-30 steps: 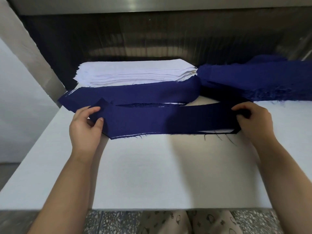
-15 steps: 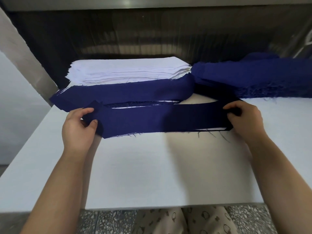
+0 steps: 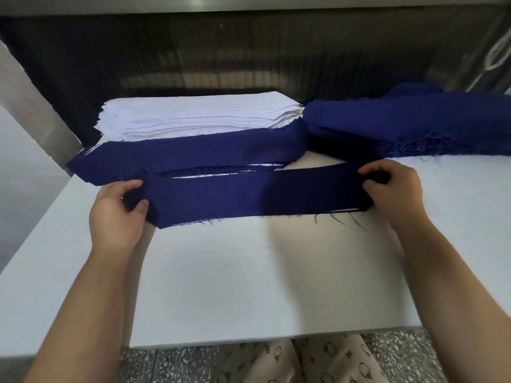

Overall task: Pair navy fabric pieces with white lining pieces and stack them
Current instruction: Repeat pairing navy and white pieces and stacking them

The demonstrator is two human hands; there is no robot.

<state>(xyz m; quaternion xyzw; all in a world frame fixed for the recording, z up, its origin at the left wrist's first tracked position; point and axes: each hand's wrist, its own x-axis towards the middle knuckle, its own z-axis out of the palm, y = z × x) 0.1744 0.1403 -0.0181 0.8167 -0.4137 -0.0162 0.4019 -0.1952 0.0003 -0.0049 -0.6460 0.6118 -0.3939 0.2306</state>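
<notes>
Change noted | navy strip (image 3: 254, 197), left hand (image 3: 116, 214) and right hand (image 3: 395, 194) all sit further left in frame than a second ago | white lining edge (image 3: 193, 176) now exposed along the navy strip's upper edge, left of centre.

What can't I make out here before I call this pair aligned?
Head view only:
White lining beneath the navy strip: the strip hides all but a sliver.
Fingers beneath the strip's ends: covered by fabric and by the left hand and right hand.
Navy pile: cut off by the right frame edge.
White stack: layers too fine to count.
</notes>
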